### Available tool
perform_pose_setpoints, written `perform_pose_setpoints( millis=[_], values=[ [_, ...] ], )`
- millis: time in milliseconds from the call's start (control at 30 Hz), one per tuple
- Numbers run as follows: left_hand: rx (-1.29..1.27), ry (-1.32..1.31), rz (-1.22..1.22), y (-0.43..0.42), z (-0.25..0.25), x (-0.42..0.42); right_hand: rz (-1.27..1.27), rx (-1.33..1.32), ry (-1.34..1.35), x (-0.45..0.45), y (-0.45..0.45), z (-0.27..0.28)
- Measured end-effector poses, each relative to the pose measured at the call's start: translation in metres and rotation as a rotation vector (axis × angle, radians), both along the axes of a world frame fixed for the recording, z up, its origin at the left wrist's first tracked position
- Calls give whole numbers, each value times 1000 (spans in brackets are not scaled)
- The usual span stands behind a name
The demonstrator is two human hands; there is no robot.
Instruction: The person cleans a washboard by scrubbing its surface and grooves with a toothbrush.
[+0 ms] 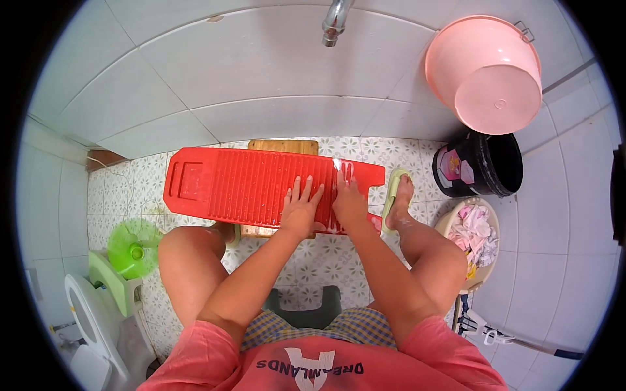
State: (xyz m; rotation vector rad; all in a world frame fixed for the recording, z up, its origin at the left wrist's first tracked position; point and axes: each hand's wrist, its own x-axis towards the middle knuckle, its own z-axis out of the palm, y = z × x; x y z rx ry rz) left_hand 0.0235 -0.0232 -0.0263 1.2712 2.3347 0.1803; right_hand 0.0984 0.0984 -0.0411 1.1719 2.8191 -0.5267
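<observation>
A red ridged plastic washboard (228, 186) lies across in front of me, wet, with white suds near its right end. My left hand (301, 210) rests flat on the ridges right of the board's middle, fingers spread, holding nothing. Just to its right, my right hand (350, 203) lies on the board with its fingers stretched toward the far edge. White foam (337, 164) shows by those fingertips. Under the board stands a wooden stool (283, 146), mostly covered.
A metal tap (332, 29) juts from the wall ahead. At right are a pink bucket (482, 65), a black bucket (466, 166) and a basin (492, 270) of clothes (473, 231). On the left, a green translucent basin (130, 241) sits near a toilet (85, 306).
</observation>
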Motion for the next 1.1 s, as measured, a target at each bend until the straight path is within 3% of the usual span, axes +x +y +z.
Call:
perform_pose_setpoints(
  millis=[300, 367, 467, 567, 700, 767, 867, 967, 1100],
  values=[
    [4, 1, -2, -1, 1, 0, 45, -12, -113, 39, -36, -2],
    [10, -4, 0, -1, -1, 0, 53, 126, -45, 36, -31, -19],
    [19, -11, 3, -1, -1, 0, 1, -74, -70, 14, -15, 11],
    [31, 1, 3, -1, -5, 0, -23, -33, 47, -1, -2, 7],
    [40, 15, 5, -1, -8, 0, -20, -123, -5, -7, 10, -3],
    [27, 4, 7, -1, -2, 0, 24, 26, 95, 3, 6, -25],
    [12, -13, 8, 0, 1, 0, 3, -107, -61, 15, -10, 6],
    [11, -16, 7, -1, 0, 0, 67, 80, 21, 38, -24, -27],
    [3, -13, 6, 0, -1, 0, 43, -58, -55, 44, -30, -9]
  ],
)
